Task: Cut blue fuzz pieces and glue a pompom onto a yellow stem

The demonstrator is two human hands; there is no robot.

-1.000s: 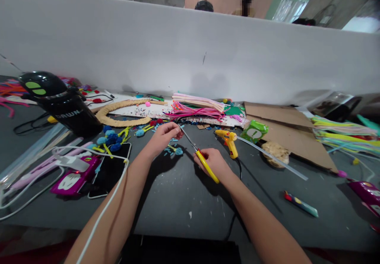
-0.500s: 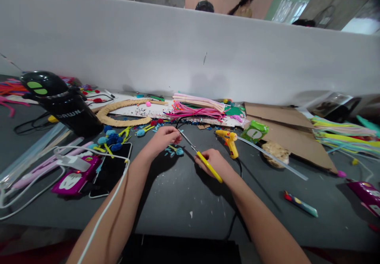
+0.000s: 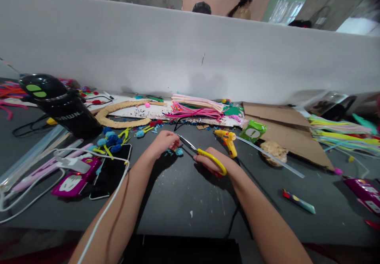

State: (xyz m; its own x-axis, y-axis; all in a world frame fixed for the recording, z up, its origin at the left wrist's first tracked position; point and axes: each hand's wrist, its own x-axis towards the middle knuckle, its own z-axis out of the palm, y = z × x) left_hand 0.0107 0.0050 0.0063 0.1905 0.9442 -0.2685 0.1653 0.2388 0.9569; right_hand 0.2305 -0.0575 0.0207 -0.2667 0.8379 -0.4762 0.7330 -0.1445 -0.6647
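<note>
My right hand (image 3: 210, 162) grips yellow-handled scissors (image 3: 214, 159), their metal blades reaching left toward my other hand. My left hand (image 3: 166, 142) is closed in a pinch right at the blade tips; what sits between its fingertips is too small to make out. Just below those fingers a light-blue fuzzy piece (image 3: 179, 152) lies on the dark grey table, with small blue snippets beside it. Right of the scissors lies a yellow hot glue gun (image 3: 227, 140).
To the left stand a black bottle (image 3: 67, 107), a phone (image 3: 111, 173) with a white cable and blue pompoms (image 3: 114, 139). Behind are a tan ring (image 3: 102, 115) and bundled pink pipe cleaners (image 3: 196, 110). Cardboard (image 3: 291, 137), a green packet (image 3: 253, 131) and a cutter (image 3: 298, 201) lie right.
The scissors have turned in my right hand, so the yellow handle loop now shows wider. My left hand has shifted slightly lower, still pinched near the blade tips.
</note>
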